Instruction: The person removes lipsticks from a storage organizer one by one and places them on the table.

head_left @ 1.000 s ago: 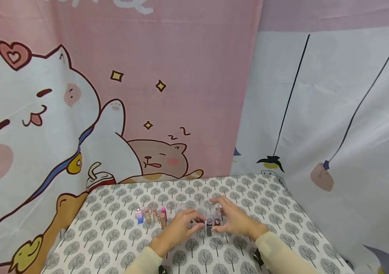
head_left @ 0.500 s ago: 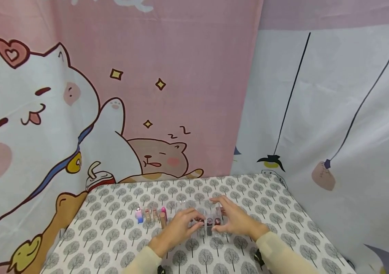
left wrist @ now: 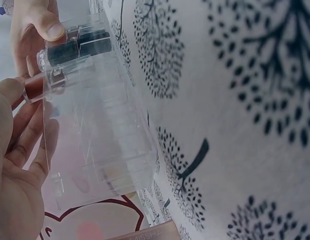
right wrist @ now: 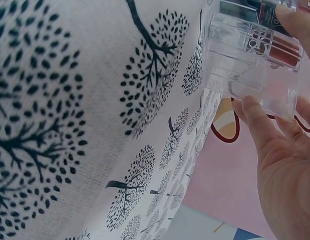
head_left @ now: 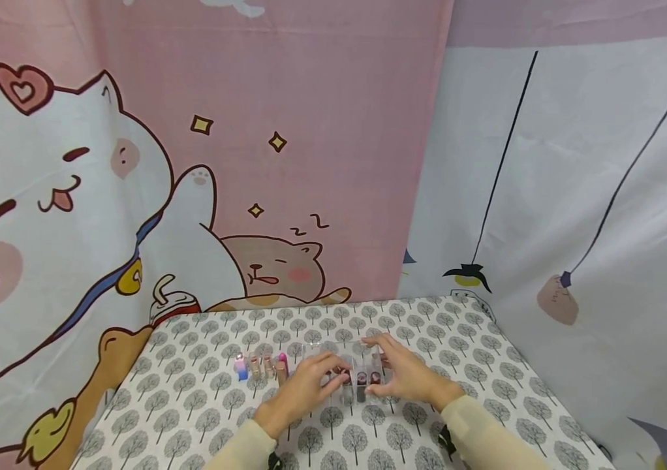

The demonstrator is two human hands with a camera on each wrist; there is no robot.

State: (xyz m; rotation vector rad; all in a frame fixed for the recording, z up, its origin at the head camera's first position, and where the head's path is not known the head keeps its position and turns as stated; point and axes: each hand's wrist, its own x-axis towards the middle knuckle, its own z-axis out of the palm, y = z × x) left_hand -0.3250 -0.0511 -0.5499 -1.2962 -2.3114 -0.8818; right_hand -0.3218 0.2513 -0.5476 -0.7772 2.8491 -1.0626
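Observation:
A clear plastic lipstick organizer (left wrist: 99, 135) stands on the table, several tubes in its right-hand slots. My left hand (head_left: 308, 386) pinches a reddish lip tube (left wrist: 36, 89) between thumb and finger at the organizer's front; its lower end is in a slot. My right hand (head_left: 405, 372) grips the organizer's right end, thumb at the front and fingers round the back. Beside the pinched tube sits a dark tube (left wrist: 69, 51), near the right thumb. In the right wrist view, a red-brown tube (right wrist: 285, 51) shows through the clear plastic.
Left of the organizer stand several lipsticks, among them a pink-and-blue one (head_left: 241, 367), a bright pink one (head_left: 282, 358) and a rose-gold tube (head_left: 282, 372). The table has a tree-print cloth (head_left: 204, 418). Printed curtains (head_left: 345, 163) hang behind and at right.
The left hand's fingertips have risen slightly at the organizer's front. The right hand keeps its hold, and the head view has tilted a little.

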